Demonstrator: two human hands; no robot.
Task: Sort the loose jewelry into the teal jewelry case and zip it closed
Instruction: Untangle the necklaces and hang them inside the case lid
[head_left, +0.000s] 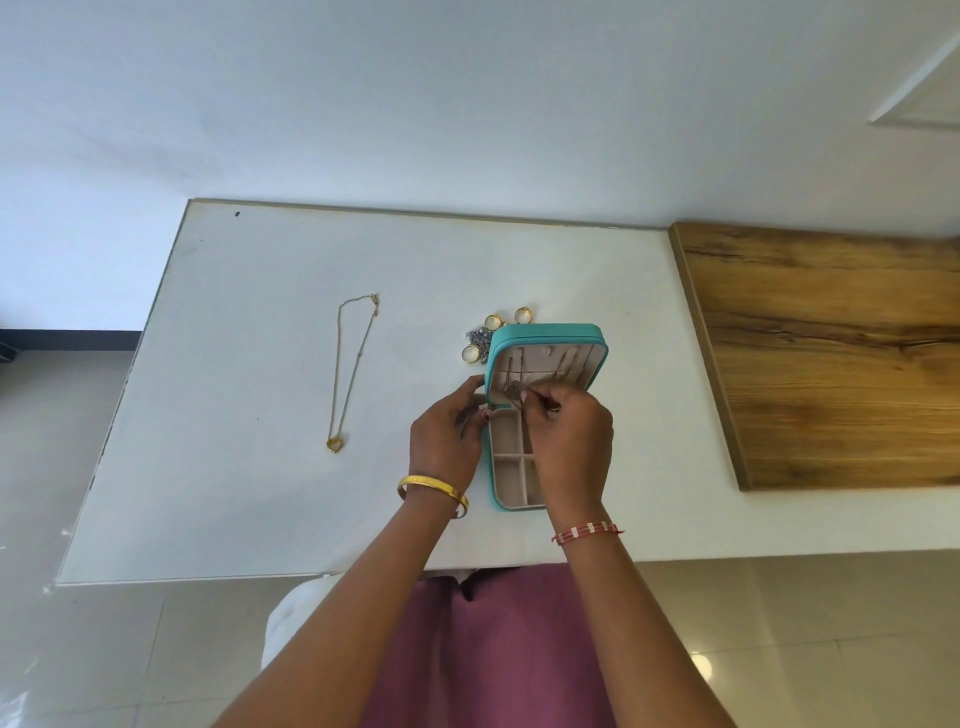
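The teal jewelry case (550, 332) stands open on the white table, lid raised, beige compartments (506, 470) below. Thin chains (514, 376) hang inside the lid. My right hand (569, 441) pinches a chain at the lid's lower edge, covering the right half of the tray. At the case's left side, near the hinge, my left hand (447, 436) holds the case with curled fingers. A gold necklace (353, 364) with a heart pendant lies to the left. Gold rings (523, 314) and a silver piece (479, 340) lie behind the case.
A wooden board (831, 358) covers the table's right part. The white table (234, 493) ends near my lap, with tiled floor on the left. A white wall rises behind the table.
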